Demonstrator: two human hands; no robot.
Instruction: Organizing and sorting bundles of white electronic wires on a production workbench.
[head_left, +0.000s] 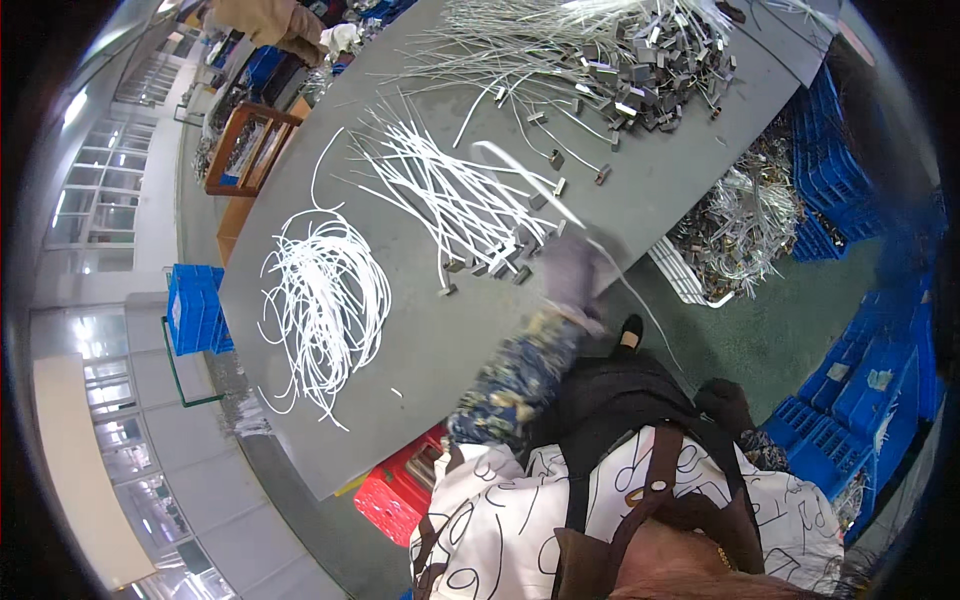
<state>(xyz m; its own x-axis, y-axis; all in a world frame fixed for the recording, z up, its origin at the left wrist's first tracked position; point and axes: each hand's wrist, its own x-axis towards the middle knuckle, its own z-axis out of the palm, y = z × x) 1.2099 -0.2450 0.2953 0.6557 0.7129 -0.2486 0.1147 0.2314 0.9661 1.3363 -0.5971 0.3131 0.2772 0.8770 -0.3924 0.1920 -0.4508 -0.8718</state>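
My left hand (572,272), in a greyish-purple glove and blurred by motion, is above the table's near edge. Its fingers seem closed on a white cable (530,178), whose thin tail runs past the edge toward my lap. Just beyond that hand, white cables with small grey metal connectors (500,255) lie in a loose bundle. My right hand (724,402), in a dark glove, is low beside my right thigh with its fingers curled. What it holds, if anything, is hidden. The cable's thin end reaches close to it.
On the grey table (420,340) lie a tangled coil of white cables (325,300) at left and a large connector heap (650,75) at the far side. A filled white crate (685,272), blue crates (830,420) and a red stool (395,490) stand around the table.
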